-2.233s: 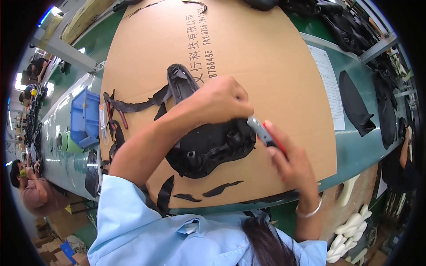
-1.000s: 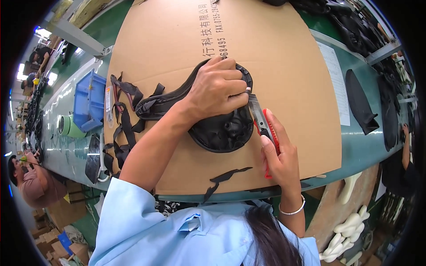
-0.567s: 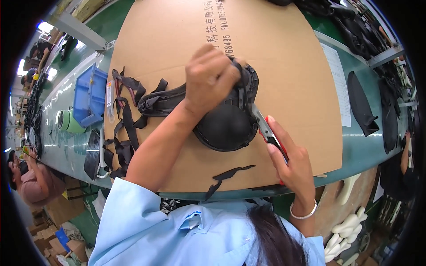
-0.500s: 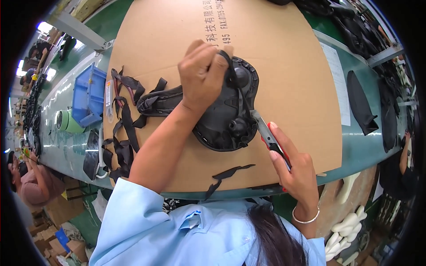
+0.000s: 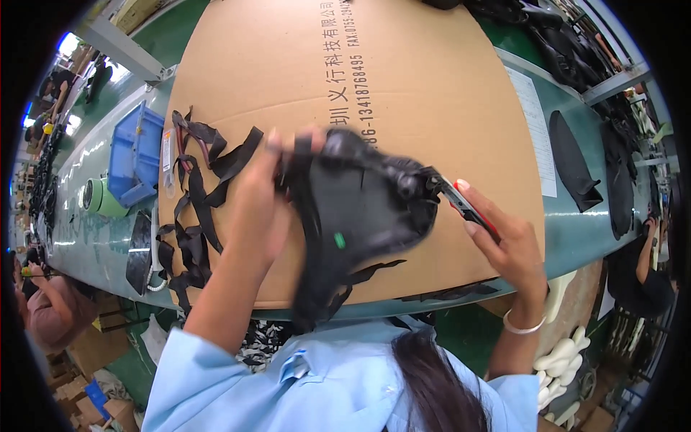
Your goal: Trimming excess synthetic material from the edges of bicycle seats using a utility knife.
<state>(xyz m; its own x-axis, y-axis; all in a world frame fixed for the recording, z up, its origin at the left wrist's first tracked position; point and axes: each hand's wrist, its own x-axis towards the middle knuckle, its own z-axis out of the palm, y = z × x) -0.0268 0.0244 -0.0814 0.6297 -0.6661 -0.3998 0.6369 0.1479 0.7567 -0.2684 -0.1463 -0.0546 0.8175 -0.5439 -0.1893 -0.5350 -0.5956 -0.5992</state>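
A black bicycle saddle (image 5: 367, 209), its hollow underside facing up, is tilted over the cardboard, blurred by motion, with its narrow nose toward me. My left hand (image 5: 263, 198) is closed at the saddle's left edge; the blur hides exactly how its fingers lie. A small green mark shows inside the shell. My right hand (image 5: 507, 245) grips a red and black utility knife (image 5: 479, 216), its forefinger stretched along the handle. The metal blade meets the gathered black edge at the saddle's right side.
Black fabric scraps (image 5: 205, 209) lie on the cardboard sheet (image 5: 266, 65) at left. Beyond them stand a blue bin (image 5: 137, 155) and a green round container (image 5: 108, 196). At right are a paper sheet (image 5: 533, 129) and a black cover piece (image 5: 574, 162). Other people work at both sides.
The saddle has swung round, its nose turning from the left toward me. My left hand has moved left and down; my right hand and the knife have shifted slightly right.
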